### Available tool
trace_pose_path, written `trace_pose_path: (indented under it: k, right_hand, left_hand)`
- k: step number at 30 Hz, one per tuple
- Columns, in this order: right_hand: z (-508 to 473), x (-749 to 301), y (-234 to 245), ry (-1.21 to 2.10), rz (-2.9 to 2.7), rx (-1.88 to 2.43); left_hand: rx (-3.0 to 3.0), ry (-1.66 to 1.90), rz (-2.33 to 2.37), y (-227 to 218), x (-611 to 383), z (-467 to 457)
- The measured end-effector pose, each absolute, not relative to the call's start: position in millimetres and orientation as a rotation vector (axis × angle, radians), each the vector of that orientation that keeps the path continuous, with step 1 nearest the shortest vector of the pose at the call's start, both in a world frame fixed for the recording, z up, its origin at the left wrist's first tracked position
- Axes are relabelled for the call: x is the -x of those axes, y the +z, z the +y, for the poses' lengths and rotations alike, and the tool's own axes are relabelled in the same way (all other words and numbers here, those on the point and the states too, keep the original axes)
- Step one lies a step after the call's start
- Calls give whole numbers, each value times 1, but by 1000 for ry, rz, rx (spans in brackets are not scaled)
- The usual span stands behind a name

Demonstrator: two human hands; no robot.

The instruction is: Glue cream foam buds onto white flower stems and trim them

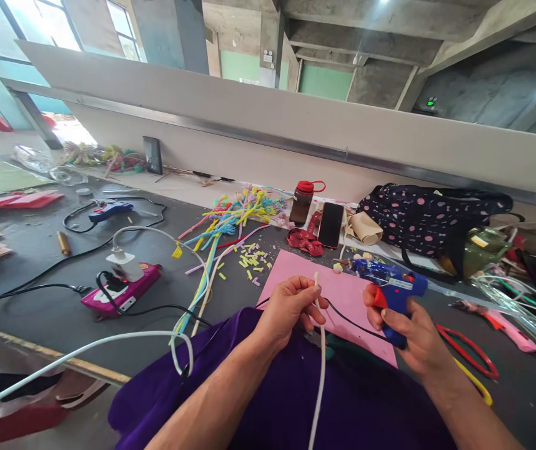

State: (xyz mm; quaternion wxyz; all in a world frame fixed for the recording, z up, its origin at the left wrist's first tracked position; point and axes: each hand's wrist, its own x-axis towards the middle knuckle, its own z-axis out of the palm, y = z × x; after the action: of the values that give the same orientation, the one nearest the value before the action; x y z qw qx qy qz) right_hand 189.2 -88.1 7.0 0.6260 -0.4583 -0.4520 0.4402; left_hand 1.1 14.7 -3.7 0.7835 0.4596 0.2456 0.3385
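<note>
Head view: near pink paper point(291, 265), white cord point(322, 362) is pinched by left hand point(287, 307). Glue gun point(397, 282) is gripped by right hand point(406, 331).

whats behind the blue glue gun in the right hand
A dark patterned bag stands behind the blue glue gun. Whatever lies on the tabletop directly behind the gun's body and the right hand is covered, so it can't be seen.

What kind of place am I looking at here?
Probably a craft workshop: a dark worktable holds colourful fuzzy stems and scattered yellow-green snippets, and the right hand grips a blue glue gun. Bare concrete beams overhead hint at an industrial building.
</note>
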Motion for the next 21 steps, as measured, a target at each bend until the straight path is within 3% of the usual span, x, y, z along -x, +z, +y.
trace_pose_path:
  k: [10,21]
  right_hand:
    - [-99,-177,12,727,-1300,1485]
    - [-106,-173,4,665,-1373,1518]
  left_hand:
    - [-972,738,515,0,1,14]
    - [-979,725,517,0,1,14]
